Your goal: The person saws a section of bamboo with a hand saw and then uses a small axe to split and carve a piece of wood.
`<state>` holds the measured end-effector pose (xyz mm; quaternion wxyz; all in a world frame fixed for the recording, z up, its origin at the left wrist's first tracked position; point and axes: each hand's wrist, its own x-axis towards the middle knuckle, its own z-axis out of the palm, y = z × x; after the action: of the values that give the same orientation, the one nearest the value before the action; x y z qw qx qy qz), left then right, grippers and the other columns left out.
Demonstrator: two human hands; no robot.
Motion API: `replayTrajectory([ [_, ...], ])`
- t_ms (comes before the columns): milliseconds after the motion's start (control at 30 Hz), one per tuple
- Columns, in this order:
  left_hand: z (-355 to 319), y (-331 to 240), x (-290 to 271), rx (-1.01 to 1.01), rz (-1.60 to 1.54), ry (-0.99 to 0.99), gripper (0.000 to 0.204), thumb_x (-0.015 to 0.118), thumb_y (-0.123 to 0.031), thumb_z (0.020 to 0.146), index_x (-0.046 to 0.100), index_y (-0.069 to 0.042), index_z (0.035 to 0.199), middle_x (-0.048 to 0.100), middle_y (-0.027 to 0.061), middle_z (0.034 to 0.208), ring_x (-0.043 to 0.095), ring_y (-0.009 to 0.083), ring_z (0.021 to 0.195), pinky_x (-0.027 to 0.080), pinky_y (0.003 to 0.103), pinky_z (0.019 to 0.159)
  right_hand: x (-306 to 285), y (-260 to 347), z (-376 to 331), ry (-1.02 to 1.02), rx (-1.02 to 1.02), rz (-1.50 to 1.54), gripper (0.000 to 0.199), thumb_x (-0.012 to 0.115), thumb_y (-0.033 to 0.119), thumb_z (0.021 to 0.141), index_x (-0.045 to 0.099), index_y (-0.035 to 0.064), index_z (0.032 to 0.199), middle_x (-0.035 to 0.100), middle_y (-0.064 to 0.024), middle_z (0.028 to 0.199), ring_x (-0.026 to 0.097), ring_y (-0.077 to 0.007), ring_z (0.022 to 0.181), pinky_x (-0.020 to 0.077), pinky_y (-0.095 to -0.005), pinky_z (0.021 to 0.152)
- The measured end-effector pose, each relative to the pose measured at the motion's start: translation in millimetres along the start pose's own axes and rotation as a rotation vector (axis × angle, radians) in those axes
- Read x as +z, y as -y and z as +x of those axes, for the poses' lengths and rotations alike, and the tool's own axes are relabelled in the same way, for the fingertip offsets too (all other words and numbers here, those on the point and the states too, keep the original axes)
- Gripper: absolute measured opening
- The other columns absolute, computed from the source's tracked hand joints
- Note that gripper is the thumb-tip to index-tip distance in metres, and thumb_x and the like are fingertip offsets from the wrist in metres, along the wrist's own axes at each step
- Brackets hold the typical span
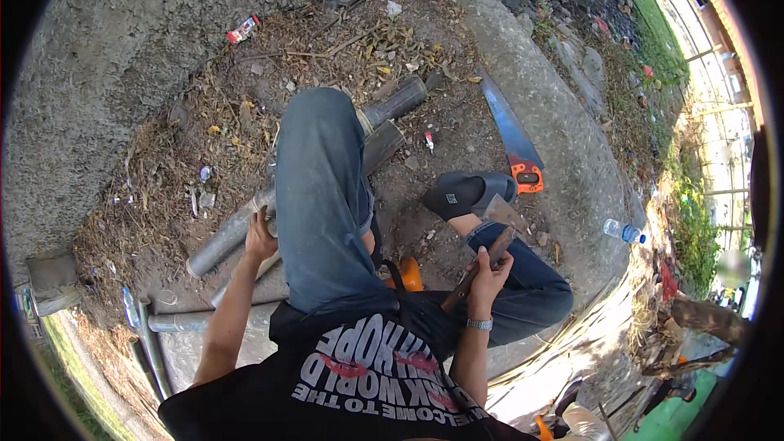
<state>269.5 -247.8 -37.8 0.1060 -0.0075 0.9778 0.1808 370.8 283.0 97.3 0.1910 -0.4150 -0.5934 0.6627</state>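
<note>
My left hand (261,237) is closed on a grey-green bamboo pole (219,243) beside my bent left knee. The knee hides part of the pole and some of my fingers. Two bamboo ends, an upper one (400,103) and a lower one (384,145), show past the knee's right side. In my right hand (487,279), over my folded right leg, is a long brown tool (463,287) that looks like a machete, held slantwise. A flat greyish piece (506,212) shows just beyond its upper end; whether they join is unclear.
A handsaw with an orange handle (527,175) lies beyond my sandalled foot (469,193), against a concrete ledge (572,139). A water bottle (623,231) lies on the right. More bamboo (180,322) is at lower left. A rough wall (122,57) rises behind leaf-littered ground.
</note>
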Motion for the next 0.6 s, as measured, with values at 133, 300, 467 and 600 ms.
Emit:
replayTrajectory([
  [133,-7.4,35.1,104.0,0.155,0.424,-0.213,0.066,0.061,-0.023,0.097,0.039,-0.007,0.158,0.057,0.0224,0.136,0.056,0.0376,0.126,0.046,0.050,0.108,18.7,-1.9,-4.0,0.072,0.060,-0.014,0.034,0.075,0.009,0.098,0.046,0.0071,0.118,0.061,-0.0028,0.083,0.060,-0.0118,0.059,0.0479,-0.0273,0.053],
  [300,13.7,17.6,76.7,-0.026,0.151,0.008,0.064,0.064,-0.029,0.095,0.046,-0.004,0.151,0.056,0.0221,0.136,0.055,0.0391,0.127,0.046,0.049,0.108,49.2,-0.5,-12.2,0.175,0.172,-0.069,0.037,0.076,0.011,0.098,0.046,0.0077,0.119,0.062,-0.0044,0.084,0.061,-0.0139,0.060,0.0483,-0.0287,0.053],
  [467,14.3,-13.2,21.6,0.014,0.123,0.008,0.094,0.087,-0.035,0.071,0.047,-0.006,0.151,0.057,0.0189,0.135,0.053,0.0392,0.131,0.047,0.048,0.111,60.9,-10.0,-5.9,0.245,0.149,-0.189,0.038,0.073,0.008,0.099,0.043,0.0067,0.123,0.062,-0.0064,0.088,0.063,-0.0130,0.066,0.0527,-0.0303,0.056],
  [600,30.4,-38.2,-47.8,0.051,0.086,-0.071,0.099,0.092,-0.025,0.064,0.048,-0.007,0.150,0.058,0.0169,0.135,0.055,0.0389,0.129,0.049,0.047,0.109,82.7,7.2,-6.9,0.286,0.096,-0.122,0.035,0.069,0.006,0.100,0.043,0.0079,0.123,0.063,-0.0065,0.095,0.063,-0.0117,0.069,0.0561,-0.0301,0.057],
])
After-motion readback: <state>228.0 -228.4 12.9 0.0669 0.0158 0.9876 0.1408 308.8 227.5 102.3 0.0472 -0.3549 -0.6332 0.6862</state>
